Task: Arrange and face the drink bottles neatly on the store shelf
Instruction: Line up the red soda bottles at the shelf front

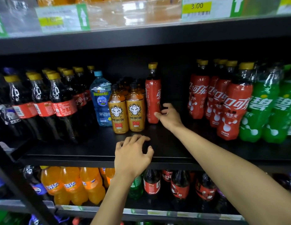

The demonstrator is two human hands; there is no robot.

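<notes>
On the black middle shelf [92,148] a lone red cola bottle [152,93] with a yellow cap stands upright, its label turned sideways. My right hand [168,115] grips its lower part, thumb on the front and fingers curled round the right side. My left hand [133,154] rests on the shelf's front edge with fingers loosely bent, holding nothing. Just left of the red bottle stand gold Predator bottles [127,111] and a blue water bottle [101,98]. More red cola bottles [221,101] stand in rows to the right.
Dark cola bottles [49,103] fill the shelf's left, green Sprite bottles [268,109] the far right. A gap of bare shelf lies between the lone red bottle and the red rows. Orange Fanta bottles [71,184] and cola stand on the shelf below. Price tags [196,8] hang above.
</notes>
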